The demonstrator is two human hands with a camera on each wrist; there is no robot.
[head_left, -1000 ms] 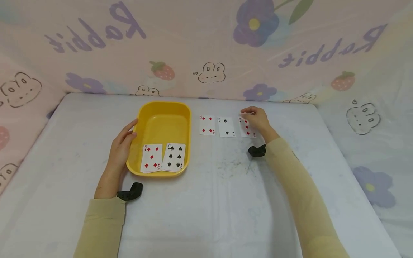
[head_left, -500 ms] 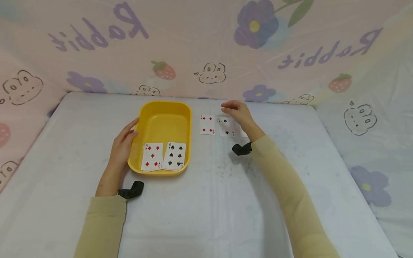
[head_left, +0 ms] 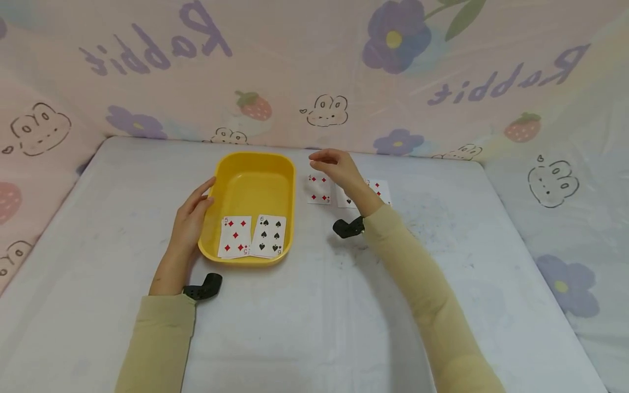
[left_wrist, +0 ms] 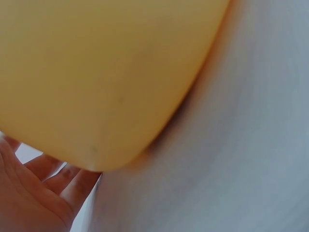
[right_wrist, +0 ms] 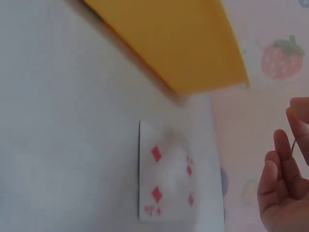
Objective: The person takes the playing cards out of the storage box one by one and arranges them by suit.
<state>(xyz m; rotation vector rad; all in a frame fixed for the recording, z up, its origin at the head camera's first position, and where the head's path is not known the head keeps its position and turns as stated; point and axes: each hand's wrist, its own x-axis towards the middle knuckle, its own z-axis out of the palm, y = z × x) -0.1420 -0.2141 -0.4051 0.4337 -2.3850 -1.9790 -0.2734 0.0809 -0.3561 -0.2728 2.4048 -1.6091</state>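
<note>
My left hand (head_left: 189, 221) rests against the left side of a yellow plastic tray (head_left: 293, 202), thumb at the rim; in the left wrist view its extended fingers (left_wrist: 79, 188) touch the outer wall. Inside the tray's near end lie the five of diamonds (head_left: 235, 240) and the six of spades (head_left: 270, 240), each with card edges showing beneath. Over the row of cards to the tray's right hovers my right hand (head_left: 340, 170), loosely bent with no card visible in it. Below it are the four of diamonds (head_left: 313, 191), the half-covered two of spades (head_left: 342, 201) and the three of diamonds (head_left: 385, 191).
A white cloth covers the table (head_left: 304, 327). Behind it hangs a printed curtain (head_left: 295, 65) with rabbits, flowers and strawberries, right at the far table edge. A black device (head_left: 203, 287) sits on my left wrist and another black device (head_left: 348, 227) on my right.
My right hand has moved left from over the three of diamonds, past the two of spades, to above the four of diamonds. The left hand stays at the tray; the cards lie unmoved.
</note>
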